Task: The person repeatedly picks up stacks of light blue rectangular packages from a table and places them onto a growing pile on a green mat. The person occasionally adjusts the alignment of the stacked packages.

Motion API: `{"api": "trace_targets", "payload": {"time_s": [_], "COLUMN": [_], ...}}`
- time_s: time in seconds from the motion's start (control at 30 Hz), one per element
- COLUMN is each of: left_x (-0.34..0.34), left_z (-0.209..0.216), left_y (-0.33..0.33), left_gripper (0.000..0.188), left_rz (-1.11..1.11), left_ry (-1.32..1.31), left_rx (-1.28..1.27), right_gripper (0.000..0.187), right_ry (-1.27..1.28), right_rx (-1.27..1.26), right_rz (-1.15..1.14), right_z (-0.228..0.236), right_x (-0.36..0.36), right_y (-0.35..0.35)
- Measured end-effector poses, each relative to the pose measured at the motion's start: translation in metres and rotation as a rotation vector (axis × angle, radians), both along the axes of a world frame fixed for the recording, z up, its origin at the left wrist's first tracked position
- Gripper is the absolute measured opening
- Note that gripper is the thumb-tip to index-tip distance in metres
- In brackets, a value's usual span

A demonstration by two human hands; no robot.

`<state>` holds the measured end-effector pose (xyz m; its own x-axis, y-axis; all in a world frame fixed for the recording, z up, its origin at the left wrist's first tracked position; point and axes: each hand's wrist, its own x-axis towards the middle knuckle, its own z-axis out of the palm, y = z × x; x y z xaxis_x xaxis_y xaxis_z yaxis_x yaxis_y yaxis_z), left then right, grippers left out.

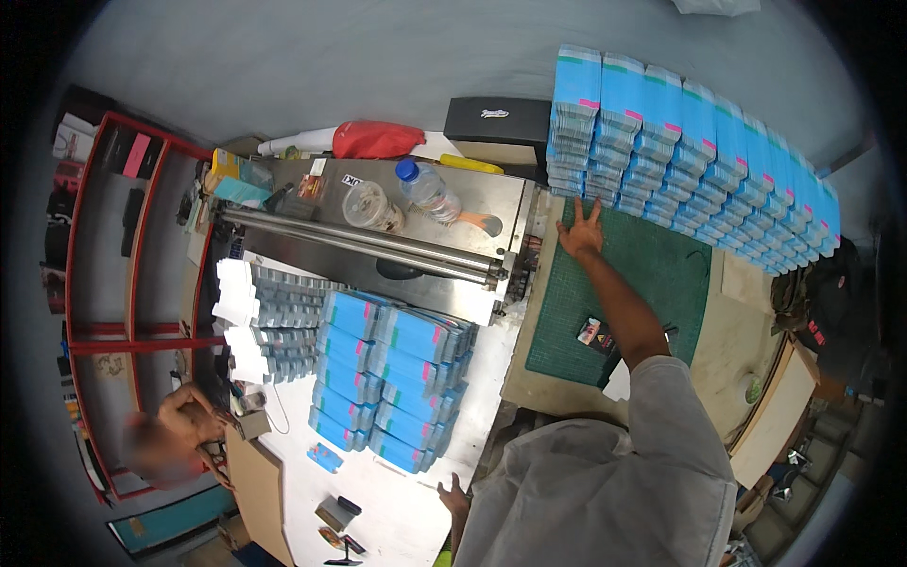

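Note:
My right arm stretches far out over a green cutting mat [619, 283]. The right hand [582, 231] has its fingers spread, the tips at the foot of the nearest stacks in a tall row of blue printed card bundles [652, 118]. It seems to grip nothing. Low in the view, my left hand [454, 495] hangs at the edge of a white table [387, 510], fingers apart, holding nothing. Several more blue card bundles [411, 378] stand in two columns on that table. A single small blue piece [324, 457] lies beside them.
A metal machine with long rollers [364, 248] carries a water bottle [430, 192] and a clear tub [371, 207]. White stacks [269, 307] stand left. Another person [184, 435] is by a cardboard sheet [255, 491]. A black box [496, 120] is at the back.

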<state>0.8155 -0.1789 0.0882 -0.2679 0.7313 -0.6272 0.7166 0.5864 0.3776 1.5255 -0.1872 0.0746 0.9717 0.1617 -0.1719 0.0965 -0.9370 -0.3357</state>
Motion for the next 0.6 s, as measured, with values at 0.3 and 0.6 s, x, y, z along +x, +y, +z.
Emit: {"api": "trace_targets", "payload": {"time_s": [0.3, 0.6], "left_x": [0.031, -0.018], "left_z": [0.024, -0.008], "left_y": [0.017, -0.017], "left_gripper": [0.098, 0.099], "left_rz": [-0.079, -0.048], "left_ry": [-0.167, 0.053], "left_rx": [0.099, -0.063], "right_gripper": [0.109, 0.114], "right_ry": [-0.034, 0.050], "right_rx": [0.575, 0.500], "right_rz": [0.035, 0.059], "right_z": [0.008, 0.003], "right_x": [-0.015, 0.000], "right_y": [0.024, 0.027]}}
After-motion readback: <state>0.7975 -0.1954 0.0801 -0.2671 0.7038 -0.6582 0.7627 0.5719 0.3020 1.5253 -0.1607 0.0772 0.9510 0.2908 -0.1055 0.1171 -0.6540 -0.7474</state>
